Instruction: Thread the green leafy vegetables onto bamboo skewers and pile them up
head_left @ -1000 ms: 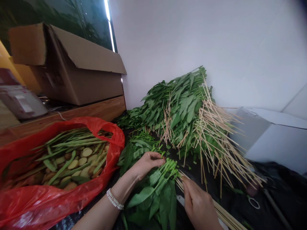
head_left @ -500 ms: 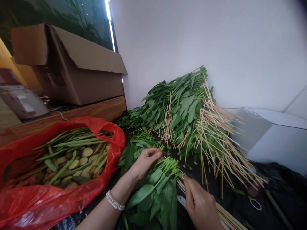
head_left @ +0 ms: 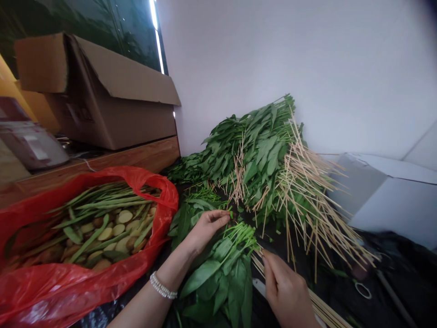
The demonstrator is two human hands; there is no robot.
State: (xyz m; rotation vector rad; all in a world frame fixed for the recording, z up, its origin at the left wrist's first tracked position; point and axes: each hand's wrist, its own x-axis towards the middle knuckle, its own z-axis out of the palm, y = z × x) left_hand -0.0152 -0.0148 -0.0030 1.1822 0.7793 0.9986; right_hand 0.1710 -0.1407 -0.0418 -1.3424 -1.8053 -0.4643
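My left hand (head_left: 209, 231), with a white beaded bracelet (head_left: 162, 286) on its wrist, pinches a short piece of green stem (head_left: 231, 214). Just below it lies a bunch of leafy greens (head_left: 227, 273), its cut stems (head_left: 241, 237) gathered at the upper end. On the right side of that bunch, my right hand (head_left: 288, 287) is closed round a thin bamboo skewer (head_left: 260, 249), whose tip reaches the stems. More skewers (head_left: 327, 312) lie in a bundle under and beside this hand. Part of a pale, flat object shows left of the right hand.
Skewered greens (head_left: 262, 146) are heaped against the white wall, their sticks (head_left: 307, 191) jutting right. At left sits a red plastic bag (head_left: 164, 187) of long beans and sliced vegetables. Behind it stands a cardboard box (head_left: 136, 118). A white box (head_left: 382, 196) and black plastic (head_left: 406, 264) are at right.
The piece of stem in my left fingertips has turned and shifted slightly downward. My right hand and the bunch of greens stay almost where they were.
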